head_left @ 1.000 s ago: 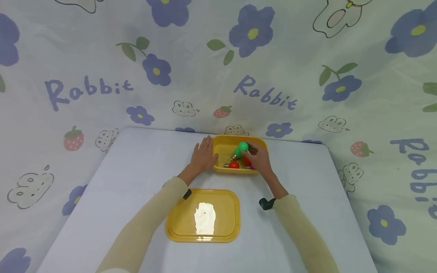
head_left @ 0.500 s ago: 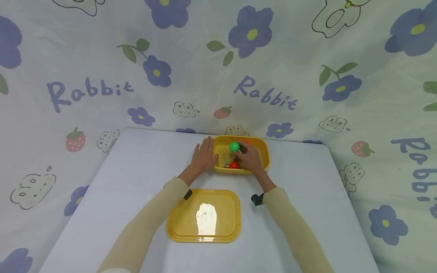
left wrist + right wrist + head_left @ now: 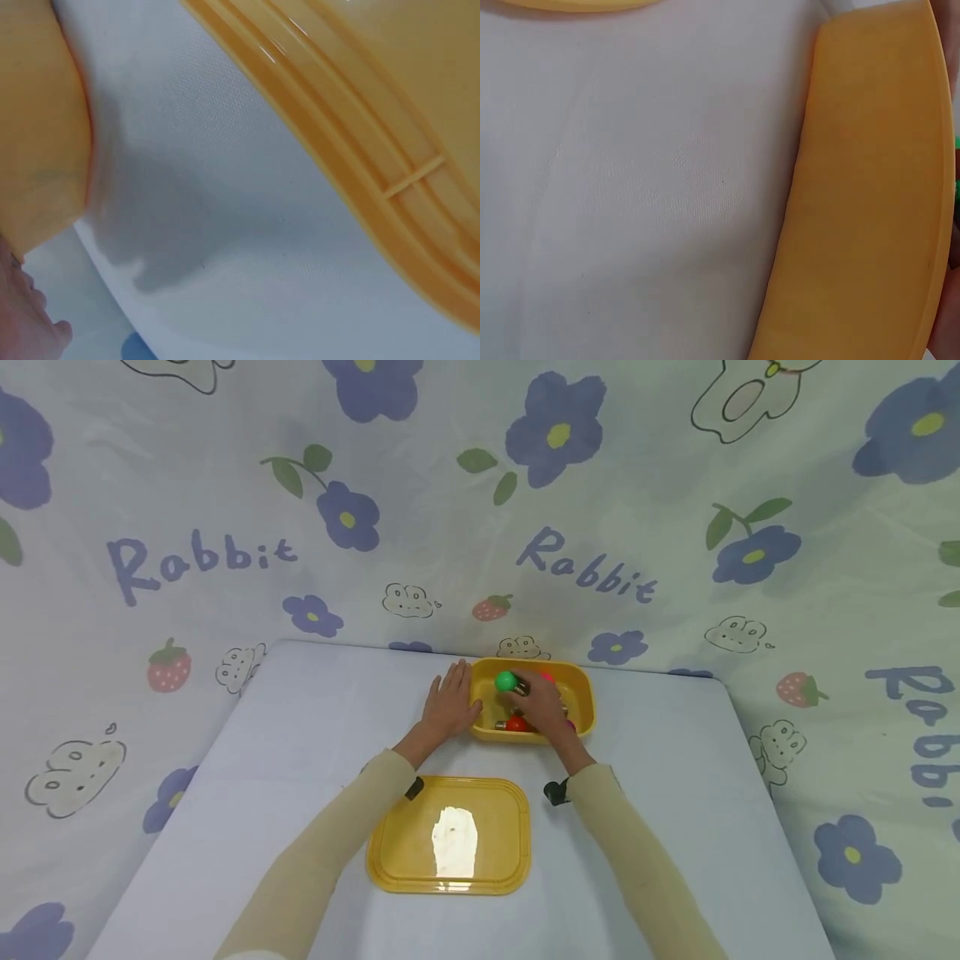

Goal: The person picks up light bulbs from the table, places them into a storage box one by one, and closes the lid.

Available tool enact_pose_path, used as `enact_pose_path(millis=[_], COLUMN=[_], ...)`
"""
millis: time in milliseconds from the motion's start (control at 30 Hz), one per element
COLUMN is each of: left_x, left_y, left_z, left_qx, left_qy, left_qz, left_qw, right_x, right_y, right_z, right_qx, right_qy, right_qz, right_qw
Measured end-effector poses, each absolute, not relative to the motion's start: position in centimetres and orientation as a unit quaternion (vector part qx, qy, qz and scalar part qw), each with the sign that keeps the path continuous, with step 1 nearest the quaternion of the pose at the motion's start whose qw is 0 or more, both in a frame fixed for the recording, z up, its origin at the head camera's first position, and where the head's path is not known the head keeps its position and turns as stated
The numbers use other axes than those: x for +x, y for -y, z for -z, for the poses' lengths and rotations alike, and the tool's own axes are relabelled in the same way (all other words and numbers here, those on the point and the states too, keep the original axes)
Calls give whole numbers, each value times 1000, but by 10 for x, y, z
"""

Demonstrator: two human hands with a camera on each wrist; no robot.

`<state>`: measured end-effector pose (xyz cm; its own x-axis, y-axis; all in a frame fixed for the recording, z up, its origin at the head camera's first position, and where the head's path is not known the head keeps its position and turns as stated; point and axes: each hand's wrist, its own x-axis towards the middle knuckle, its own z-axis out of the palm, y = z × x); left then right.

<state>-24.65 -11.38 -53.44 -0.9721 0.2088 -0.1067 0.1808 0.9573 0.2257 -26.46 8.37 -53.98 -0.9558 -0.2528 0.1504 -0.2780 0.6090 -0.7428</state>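
A yellow plastic box [image 3: 587, 708] stands at the back of the table with several coloured light bulbs in it. My right hand [image 3: 537, 700] reaches inside and grips a green bulb [image 3: 506, 682] by its dark screw base, the round green end pointing left. Below that hand a red bulb [image 3: 516, 724] lies near the front wall, and a pinkish-red bulb [image 3: 547, 677] shows behind the hand. Other bulbs are partly hidden under the hand. My left hand [image 3: 449, 703] rests along the box's left side, fingers straight, thumb at the rim. In the left wrist view only part of the left hand [image 3: 30, 319] shows.
A flat yellow lid [image 3: 487, 835] lies on the white table [image 3: 637, 860] in front of the box, partly under the left forearm. A printed cloth [image 3: 420, 485] hangs behind the table and at its sides.
My right hand has moved left inside the box, carrying the green bulb with it. The pinkish-red bulb behind it has come into view. My left hand has stayed in place.
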Motion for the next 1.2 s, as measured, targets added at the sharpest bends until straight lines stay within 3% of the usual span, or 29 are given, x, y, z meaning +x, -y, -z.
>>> enact_pose_path(millis=[1200], left_x=[-249], left_y=[115], left_z=[535], left_qx=[101], left_qy=[-986], left_qz=[-119], left_qw=[67], right_x=[-273], right_y=[-72], right_z=[545], right_qx=[219], right_qy=[933], right_qz=[-286], right_qw=[-10])
